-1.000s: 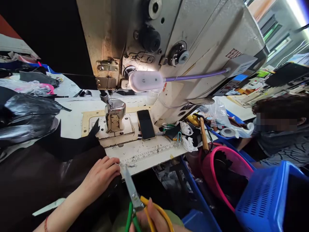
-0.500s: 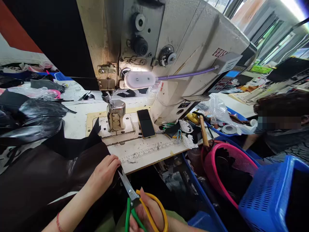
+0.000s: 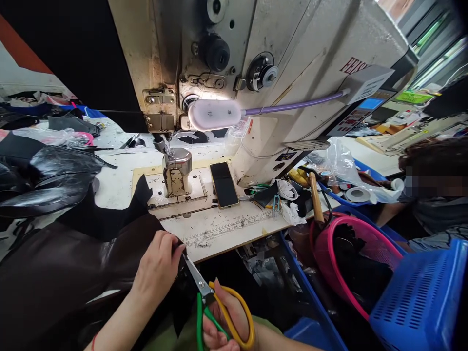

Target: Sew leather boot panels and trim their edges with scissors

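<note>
My left hand [image 3: 159,265] pinches the edge of a dark brown leather piece [image 3: 73,263], which spreads over the left of the table. In my right hand [image 3: 230,317] is a pair of scissors [image 3: 199,282] with one yellow and one green handle. Their blades point up and left, the tips right beside my left fingertips at the leather's edge. Whether the blades have leather between them is hard to make out. Behind the hands rises the sewing machine's post [image 3: 178,173], under a lit lamp [image 3: 214,114].
A phone [image 3: 224,185] lies by the post. Right of it are a wooden-handled tool [image 3: 315,197] and scraps. A pink basket [image 3: 331,258] and a blue basket [image 3: 413,292] stand lower right. Another person [image 3: 431,204] sits at the far right. Black shiny pieces [image 3: 66,170] lie left.
The view has shifted slightly. My left hand has turned, its fingers bent more at the leather's edge. The scissor blades look closer together than before.
</note>
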A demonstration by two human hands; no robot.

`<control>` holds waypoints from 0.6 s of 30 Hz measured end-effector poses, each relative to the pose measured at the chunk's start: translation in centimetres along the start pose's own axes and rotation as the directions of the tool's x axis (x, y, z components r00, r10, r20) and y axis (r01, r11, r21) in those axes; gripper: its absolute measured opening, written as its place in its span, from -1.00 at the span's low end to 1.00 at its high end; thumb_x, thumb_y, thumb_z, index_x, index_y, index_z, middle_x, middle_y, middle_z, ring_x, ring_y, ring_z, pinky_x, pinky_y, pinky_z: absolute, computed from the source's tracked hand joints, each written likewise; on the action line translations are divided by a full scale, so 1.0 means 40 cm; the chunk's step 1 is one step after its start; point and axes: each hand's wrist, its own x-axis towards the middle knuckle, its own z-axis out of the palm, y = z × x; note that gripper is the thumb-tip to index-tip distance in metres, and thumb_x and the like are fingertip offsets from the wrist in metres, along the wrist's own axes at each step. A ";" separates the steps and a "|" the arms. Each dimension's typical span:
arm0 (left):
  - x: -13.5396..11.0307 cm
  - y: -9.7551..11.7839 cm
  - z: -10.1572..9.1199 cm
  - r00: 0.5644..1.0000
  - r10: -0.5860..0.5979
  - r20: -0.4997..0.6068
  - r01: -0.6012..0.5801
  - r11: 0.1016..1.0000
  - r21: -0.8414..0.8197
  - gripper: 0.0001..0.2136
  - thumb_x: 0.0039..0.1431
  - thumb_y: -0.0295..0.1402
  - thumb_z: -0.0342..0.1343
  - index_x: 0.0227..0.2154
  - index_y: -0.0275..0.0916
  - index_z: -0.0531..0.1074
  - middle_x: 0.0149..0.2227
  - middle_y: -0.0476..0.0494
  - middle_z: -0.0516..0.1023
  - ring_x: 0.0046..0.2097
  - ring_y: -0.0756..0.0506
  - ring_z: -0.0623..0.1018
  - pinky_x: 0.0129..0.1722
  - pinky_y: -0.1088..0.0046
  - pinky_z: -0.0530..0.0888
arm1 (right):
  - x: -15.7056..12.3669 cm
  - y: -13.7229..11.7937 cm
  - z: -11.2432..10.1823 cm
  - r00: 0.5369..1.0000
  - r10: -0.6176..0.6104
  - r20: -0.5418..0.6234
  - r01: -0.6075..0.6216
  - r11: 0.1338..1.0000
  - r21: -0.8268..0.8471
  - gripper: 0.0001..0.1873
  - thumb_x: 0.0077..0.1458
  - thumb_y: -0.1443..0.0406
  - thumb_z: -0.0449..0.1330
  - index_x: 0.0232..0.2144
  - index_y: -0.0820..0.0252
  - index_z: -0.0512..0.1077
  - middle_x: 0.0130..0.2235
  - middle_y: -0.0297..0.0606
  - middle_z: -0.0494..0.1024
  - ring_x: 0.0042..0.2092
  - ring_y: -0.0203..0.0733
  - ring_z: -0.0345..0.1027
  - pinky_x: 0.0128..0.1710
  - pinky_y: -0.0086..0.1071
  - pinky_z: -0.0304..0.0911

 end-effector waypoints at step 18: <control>-0.091 0.092 0.025 0.986 -0.166 -0.002 0.166 0.983 -0.074 -0.84 0.23 -0.50 -0.01 -0.47 -0.20 0.22 0.23 -0.44 0.13 0.32 -0.44 0.12 -0.01 -0.12 0.44 | 0.012 -0.032 0.014 0.996 -0.037 -0.081 0.020 0.979 -0.205 -0.09 0.04 -0.39 -0.17 -0.59 0.34 0.40 -0.74 -0.36 0.23 -0.77 -0.39 0.00 -0.83 -0.50 -0.17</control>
